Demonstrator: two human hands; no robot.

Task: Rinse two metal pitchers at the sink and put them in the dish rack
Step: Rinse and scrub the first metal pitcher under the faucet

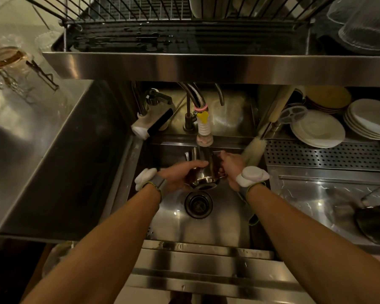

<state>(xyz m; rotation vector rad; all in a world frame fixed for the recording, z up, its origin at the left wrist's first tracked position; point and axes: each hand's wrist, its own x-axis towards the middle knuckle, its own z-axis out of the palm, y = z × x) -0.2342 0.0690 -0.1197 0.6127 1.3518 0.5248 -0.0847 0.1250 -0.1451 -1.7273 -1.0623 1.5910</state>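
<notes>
left hand (178,175): curled round pitcher (203,175) body, under tap (204,133), over sink (228,216)
right hand (229,164): grips its handle or rim, hard to tell
dish rack (261,9): no pitcher visible
progress: likely first rinse; racking and second pitcher left

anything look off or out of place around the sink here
Nothing looks spilled or broken. The one loose item is the bottle brush, leaning at a slant with its bristle head over the right edge of the sink, close beside the right hand that holds the pitcher with the left hand.
</notes>
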